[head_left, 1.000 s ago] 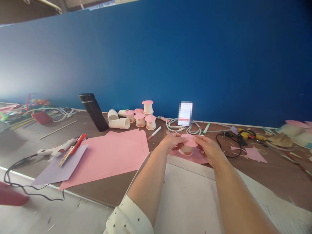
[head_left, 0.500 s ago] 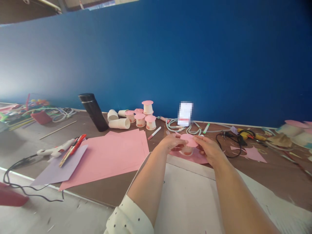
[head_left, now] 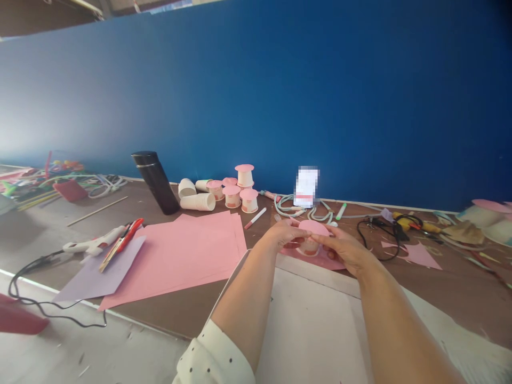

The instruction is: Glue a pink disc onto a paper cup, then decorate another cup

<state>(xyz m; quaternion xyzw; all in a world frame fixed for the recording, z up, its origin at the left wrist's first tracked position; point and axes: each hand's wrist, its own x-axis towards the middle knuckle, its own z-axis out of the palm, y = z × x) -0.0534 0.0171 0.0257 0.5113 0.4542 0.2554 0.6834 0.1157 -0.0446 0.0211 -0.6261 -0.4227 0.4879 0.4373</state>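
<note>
Between my two hands stands a small paper cup [head_left: 309,247] topped by a round pink paper disc [head_left: 314,228]. My left hand [head_left: 286,236] grips it from the left, thumb at the disc's near edge. From the right, my right hand [head_left: 343,246] closes on the same cup, its thumb reaching across to the left thumb. The far fingers are partly hidden behind the cup. Beneath lies a pink paper sheet [head_left: 335,262]. Left of my hands, several similar cups with pink tops [head_left: 249,201] stand in a group, one stacked on top.
Plain paper cups [head_left: 198,202] lie near a black bottle [head_left: 157,184]. Pink sheets [head_left: 192,250] cover the left side, with a glue gun [head_left: 94,243] and a red cutter [head_left: 121,243] beside them. A blurred-out phone [head_left: 306,186], cables and a marker [head_left: 255,218] lie behind my hands.
My right thumb has moved from the top of the pink disc down to its near edge, close to my left thumb. The view has shifted slightly.
</note>
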